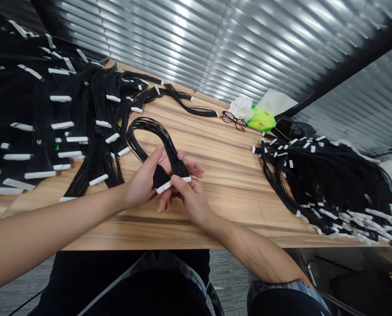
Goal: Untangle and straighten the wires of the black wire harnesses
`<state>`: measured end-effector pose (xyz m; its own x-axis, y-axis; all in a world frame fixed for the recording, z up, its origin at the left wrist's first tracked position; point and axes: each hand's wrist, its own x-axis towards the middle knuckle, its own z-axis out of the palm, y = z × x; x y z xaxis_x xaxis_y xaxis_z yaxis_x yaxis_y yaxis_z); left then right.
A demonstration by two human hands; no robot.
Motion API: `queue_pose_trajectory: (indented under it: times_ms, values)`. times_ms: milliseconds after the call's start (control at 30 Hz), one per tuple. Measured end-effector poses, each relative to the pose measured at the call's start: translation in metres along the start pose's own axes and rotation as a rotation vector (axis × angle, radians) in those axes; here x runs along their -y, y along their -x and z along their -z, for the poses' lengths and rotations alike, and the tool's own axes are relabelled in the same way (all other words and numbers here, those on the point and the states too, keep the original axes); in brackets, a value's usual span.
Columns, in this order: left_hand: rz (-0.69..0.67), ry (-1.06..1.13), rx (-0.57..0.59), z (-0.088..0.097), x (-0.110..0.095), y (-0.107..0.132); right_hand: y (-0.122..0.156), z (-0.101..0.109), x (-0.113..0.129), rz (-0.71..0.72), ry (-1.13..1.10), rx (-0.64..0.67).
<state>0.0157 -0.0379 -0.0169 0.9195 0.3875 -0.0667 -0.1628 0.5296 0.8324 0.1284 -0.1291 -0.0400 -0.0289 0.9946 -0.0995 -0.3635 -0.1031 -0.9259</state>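
On wood table [222,175], 2 big piles of blk wire harnesses w/ white connectors: far-left pile [44,109], far-right pile [327,184]. 1 loose harness [191,105] lay at back, near 1 pr glasses [234,120], 1 green pkt [265,119], 1 tissue wad [240,107]. Over table mid, 1 looped harness [153,131] held in narrow pinch by L hand [140,180] & R hand [189,197], at its white connector [165,187] end.

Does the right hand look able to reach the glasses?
Probably yes, once it lets go: the right hand is pinching the white connector of the wire bundle, and no wires lie between it and the glasses.
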Motion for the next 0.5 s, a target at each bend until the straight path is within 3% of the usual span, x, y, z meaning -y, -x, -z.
queue_pose_trajectory:
  times_ms: [233,367,500]
  values:
    - [0.056,-0.071,0.034,0.0,0.005,0.003,0.006,-0.006,-0.005,-0.005,-0.029,0.021]
    - [0.009,-0.115,-0.045,-0.003,0.006,-0.003,0.004,-0.006,-0.009,0.038,-0.026,-0.057]
    - [0.04,-0.2,-0.19,0.006,-0.012,-0.008,0.005,0.002,-0.001,0.181,0.014,-0.17]
